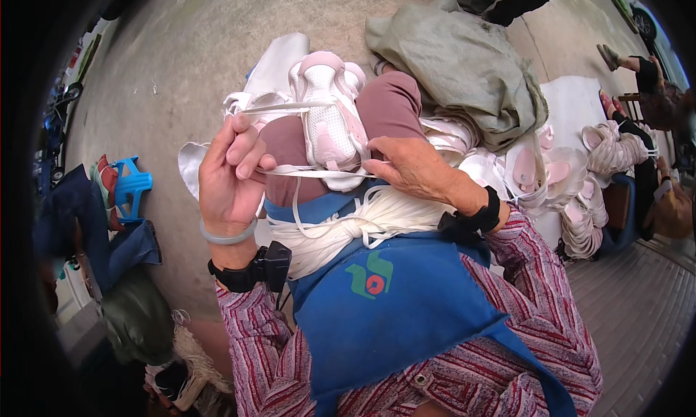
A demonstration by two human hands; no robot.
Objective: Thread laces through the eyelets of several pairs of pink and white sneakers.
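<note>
A pink and white shoe upper lies across my knees. My left hand is closed on a white lace and pulls it taut to the left of the shoe. My right hand rests on the shoe's right side, with its fingers pinching the same lace near the shoe's lower edge. A thick bundle of white laces sits in my lap on the blue apron. Both wrists carry black straps.
A grey-green sack lies beyond my knees. Stacks of pink and white shoe uppers pile up at right, near another seated person. A blue plastic stool and bags stand at left on the concrete floor.
</note>
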